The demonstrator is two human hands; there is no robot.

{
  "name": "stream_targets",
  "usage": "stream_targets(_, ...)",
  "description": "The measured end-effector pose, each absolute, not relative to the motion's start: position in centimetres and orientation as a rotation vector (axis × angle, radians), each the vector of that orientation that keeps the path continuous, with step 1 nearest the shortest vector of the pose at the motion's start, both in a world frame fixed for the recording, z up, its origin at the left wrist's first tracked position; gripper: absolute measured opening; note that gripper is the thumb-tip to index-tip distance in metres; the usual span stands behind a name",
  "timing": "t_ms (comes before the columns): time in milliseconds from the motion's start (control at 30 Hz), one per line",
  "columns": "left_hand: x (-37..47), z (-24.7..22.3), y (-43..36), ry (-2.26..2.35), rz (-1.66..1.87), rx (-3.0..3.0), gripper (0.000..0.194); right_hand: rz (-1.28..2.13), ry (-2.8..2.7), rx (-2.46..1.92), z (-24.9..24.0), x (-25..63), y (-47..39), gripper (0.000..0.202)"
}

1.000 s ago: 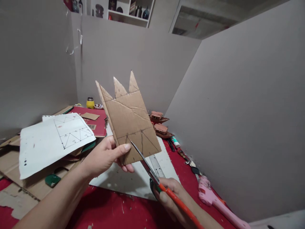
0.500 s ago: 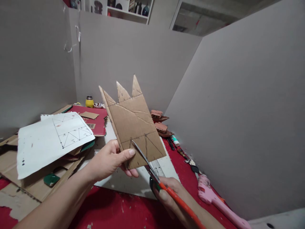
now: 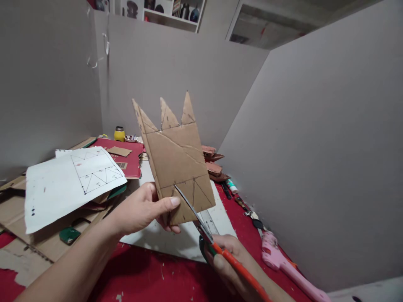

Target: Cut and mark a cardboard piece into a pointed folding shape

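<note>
A piece of brown cardboard (image 3: 176,159) is held up in the middle, with three pointed spikes along its top and pencilled triangles near its bottom edge. My left hand (image 3: 151,207) pinches its lower left corner, thumb in front and fingers behind. In my right hand (image 3: 225,256) are orange-handled scissors (image 3: 204,230), whose upper blade lies across the front of the cardboard, its tip at a pencilled line. The lower edge of the cardboard sits between the blades. Part of the other blade is hidden.
At the left, a white sheet with drawn triangles (image 3: 72,180) lies over cardboard scraps (image 3: 15,205). A yellow jar (image 3: 119,134) stands behind. On the right are small brown boat models (image 3: 214,169) and a pink glue gun (image 3: 280,256). Grey panels surround the red-covered table.
The cardboard has tilted a little, its spikes shifting right and up while its lower right corner moved left. Both hands keep their holds.
</note>
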State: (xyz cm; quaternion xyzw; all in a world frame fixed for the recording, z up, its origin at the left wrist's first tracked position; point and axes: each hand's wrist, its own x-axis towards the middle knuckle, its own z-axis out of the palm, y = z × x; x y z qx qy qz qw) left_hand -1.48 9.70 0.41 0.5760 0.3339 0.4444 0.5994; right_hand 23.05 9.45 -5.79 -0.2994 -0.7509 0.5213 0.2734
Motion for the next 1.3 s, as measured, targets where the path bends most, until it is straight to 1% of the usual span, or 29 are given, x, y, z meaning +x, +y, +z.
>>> stream_targets(133, -2.2, 0.5, 10.0, 0.853, 1.309, 1.286, 0.030, 1.434, -2.093, -0.777, -6.1, 23.6, 9.8, 0.053)
stream_targets(233, -2.2, 0.6, 10.1, 0.812, 1.390, 1.219, 0.029, 1.474, -2.115, -0.763, -6.7, 24.1, 9.9, 0.053)
stream_targets(433, -1.9, 0.2, 10.1, 0.784, 1.389, 1.170, 0.021, 1.530, -2.084, -0.799, -7.1, 24.2, 9.7, 0.055)
stream_targets(600, -1.7, 0.0, 10.2, 0.772, 1.363, 1.137, 0.021, 1.480, -2.072, -0.774, -6.7, 24.0, 9.6, 0.058)
stream_targets(967, -1.9, -0.3, 10.4, 0.736, 1.360, 1.154, 0.014, 1.489, -2.079, -0.853, -6.9, 24.1, 9.4, 0.060)
stream_targets(1300, -2.1, -0.1, 10.5, 0.698, 1.341, 1.207, 0.013, 1.503, -2.096, -0.868, -6.1, 24.1, 9.2, 0.061)
